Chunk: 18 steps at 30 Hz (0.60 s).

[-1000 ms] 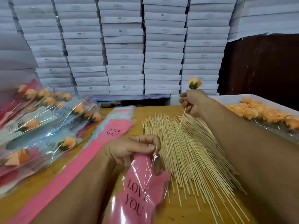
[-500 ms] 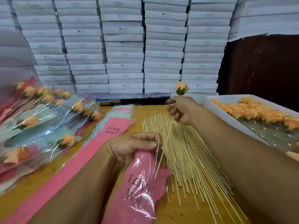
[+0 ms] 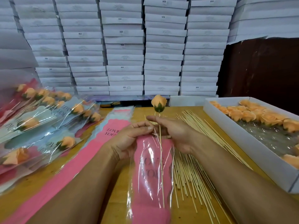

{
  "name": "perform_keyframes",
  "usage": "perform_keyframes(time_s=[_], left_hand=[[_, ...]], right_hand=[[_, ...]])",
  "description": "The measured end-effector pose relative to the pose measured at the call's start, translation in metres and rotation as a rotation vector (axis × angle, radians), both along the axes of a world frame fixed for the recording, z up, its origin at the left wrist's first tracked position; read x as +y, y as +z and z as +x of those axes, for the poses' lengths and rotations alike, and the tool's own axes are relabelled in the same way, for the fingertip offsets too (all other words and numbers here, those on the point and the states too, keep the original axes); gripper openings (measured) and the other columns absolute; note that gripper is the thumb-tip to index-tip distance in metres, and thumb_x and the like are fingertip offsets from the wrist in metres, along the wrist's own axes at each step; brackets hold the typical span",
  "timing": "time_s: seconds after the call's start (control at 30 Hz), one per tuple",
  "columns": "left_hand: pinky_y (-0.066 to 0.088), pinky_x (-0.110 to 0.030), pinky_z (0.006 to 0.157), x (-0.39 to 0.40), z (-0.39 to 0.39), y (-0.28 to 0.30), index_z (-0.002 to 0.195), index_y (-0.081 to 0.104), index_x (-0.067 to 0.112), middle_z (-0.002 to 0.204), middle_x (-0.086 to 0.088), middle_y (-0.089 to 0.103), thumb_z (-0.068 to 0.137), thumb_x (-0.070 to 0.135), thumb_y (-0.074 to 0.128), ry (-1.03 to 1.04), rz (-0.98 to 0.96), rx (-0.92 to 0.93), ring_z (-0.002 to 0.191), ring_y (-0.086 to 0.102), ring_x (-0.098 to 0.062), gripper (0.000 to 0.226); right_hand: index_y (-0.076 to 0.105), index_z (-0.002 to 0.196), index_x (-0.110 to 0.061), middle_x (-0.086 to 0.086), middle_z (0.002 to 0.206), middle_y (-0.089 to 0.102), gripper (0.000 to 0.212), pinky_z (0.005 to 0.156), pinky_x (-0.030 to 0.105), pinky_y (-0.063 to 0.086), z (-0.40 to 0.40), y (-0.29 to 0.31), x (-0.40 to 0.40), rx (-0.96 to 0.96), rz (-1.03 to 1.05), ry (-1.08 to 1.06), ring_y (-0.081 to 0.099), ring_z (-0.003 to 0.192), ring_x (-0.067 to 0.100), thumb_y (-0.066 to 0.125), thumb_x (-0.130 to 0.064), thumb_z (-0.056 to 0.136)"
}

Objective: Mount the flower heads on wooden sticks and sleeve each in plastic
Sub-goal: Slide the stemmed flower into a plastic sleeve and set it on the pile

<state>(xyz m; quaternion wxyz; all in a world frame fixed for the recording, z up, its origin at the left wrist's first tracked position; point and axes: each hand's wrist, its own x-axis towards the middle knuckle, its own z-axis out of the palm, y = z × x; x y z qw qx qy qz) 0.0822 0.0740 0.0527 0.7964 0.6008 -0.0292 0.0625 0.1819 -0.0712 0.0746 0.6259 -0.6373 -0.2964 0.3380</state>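
Pink "LOVE YOU" clear plastic sleeve [image 3: 152,172] sits at 6 o'clock, mouth pinched by your left hand [image 3: 129,139]. Right hand [image 3: 174,135] grips thin wooden stick [image 3: 161,159] carrying the peach flower head [image 3: 159,103]; feed straight, mouth wide.

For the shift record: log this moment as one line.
step: sleeving | left hand: pinches pink sleeve mouth | right hand: holds stick | stick partly inside sleeve | flower head above sleeve

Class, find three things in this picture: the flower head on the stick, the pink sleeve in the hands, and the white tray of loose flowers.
flower head [image 3: 158,102], head view, orange petals.
pink sleeve [image 3: 149,172], head view, printed front.
white tray [image 3: 252,146], head view, near side wall.
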Motion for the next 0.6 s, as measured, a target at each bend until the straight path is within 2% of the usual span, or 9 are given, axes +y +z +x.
perform_keyframes(time_s=[0.03,0.1,0.23,0.3,0.37,0.43,0.5,0.53,0.6], left_hand=[[0.059,-0.032,0.070,0.000,0.000,0.000,0.083,0.073,0.011,0.084,-0.013,0.071,0.077,0.014,0.073,0.027,-0.006,-0.014,0.073,0.069,-0.022,0.007],[0.059,-0.034,0.075,0.001,0.001,0.000,0.086,0.073,0.009,0.087,-0.015,0.071,0.076,0.015,0.074,0.055,-0.016,-0.033,0.076,0.069,-0.025,0.012],[0.058,-0.038,0.081,-0.001,0.003,0.000,0.082,0.073,0.008,0.096,-0.018,0.071,0.078,0.012,0.071,0.034,-0.032,-0.074,0.082,0.069,-0.026,0.006],[0.059,-0.035,0.076,-0.003,0.003,0.001,0.079,0.072,0.008,0.092,-0.016,0.071,0.080,0.009,0.067,0.021,-0.037,-0.083,0.077,0.069,-0.024,0.005],[0.058,-0.029,0.066,-0.005,0.002,0.002,0.076,0.072,0.009,0.081,-0.012,0.070,0.081,0.009,0.065,0.028,-0.012,-0.072,0.068,0.067,-0.019,0.009],[0.056,-0.027,0.062,-0.007,0.001,0.002,0.077,0.071,0.007,0.079,-0.013,0.069,0.081,0.008,0.063,0.020,0.023,-0.061,0.065,0.066,-0.018,0.009],[0.056,-0.028,0.063,-0.010,0.001,0.002,0.081,0.066,0.003,0.084,-0.017,0.069,0.082,0.007,0.063,-0.017,0.045,-0.042,0.066,0.066,-0.020,0.005],[0.057,-0.028,0.065,-0.011,0.001,0.001,0.083,0.064,0.001,0.087,-0.019,0.069,0.081,0.007,0.065,-0.031,0.049,-0.038,0.068,0.067,-0.021,0.006],[0.057,-0.030,0.070,-0.013,0.002,-0.001,0.084,0.065,0.003,0.090,-0.016,0.071,0.081,0.007,0.066,-0.041,0.054,-0.034,0.072,0.068,-0.021,0.005]], right_hand=[[0.076,0.111,-0.035,-0.005,0.101,0.079,0.024,0.078,0.030,0.060,0.000,-0.002,-0.001,-0.008,0.009,0.023,0.075,0.090,0.012,0.054,-0.037,0.103],[0.077,0.113,-0.038,-0.008,0.110,0.077,0.027,0.099,0.038,0.055,0.001,-0.004,-0.004,-0.035,0.026,0.054,0.072,0.107,0.014,0.051,-0.038,0.104],[0.073,0.120,-0.034,-0.008,0.119,0.074,0.044,0.110,0.047,0.046,0.005,-0.004,-0.012,-0.082,0.014,0.106,0.066,0.117,0.014,0.038,-0.054,0.104],[0.074,0.119,-0.024,0.002,0.119,0.075,0.063,0.106,0.049,0.046,0.010,-0.003,-0.015,-0.069,-0.016,0.053,0.066,0.117,0.023,0.034,-0.068,0.098],[0.071,0.121,-0.018,0.016,0.121,0.071,0.067,0.098,0.052,0.051,0.014,-0.001,-0.017,0.001,0.030,-0.037,0.070,0.108,0.034,0.037,-0.070,0.097],[0.064,0.129,-0.021,0.020,0.123,0.067,0.053,0.079,0.046,0.060,0.016,0.002,-0.018,0.090,0.143,-0.061,0.072,0.094,0.036,0.046,-0.061,0.099],[0.050,0.142,-0.027,0.017,0.118,0.067,0.045,0.063,0.040,0.058,0.019,0.002,-0.020,0.184,0.280,-0.058,0.071,0.085,0.034,0.052,-0.047,0.102],[0.046,0.144,-0.032,0.015,0.113,0.068,0.042,0.062,0.039,0.058,0.020,0.003,-0.020,0.203,0.324,-0.061,0.071,0.083,0.033,0.053,-0.039,0.103],[0.053,0.141,-0.027,0.014,0.103,0.070,0.037,0.064,0.040,0.061,0.019,0.003,-0.021,0.187,0.342,-0.064,0.072,0.080,0.030,0.053,-0.023,0.104]])
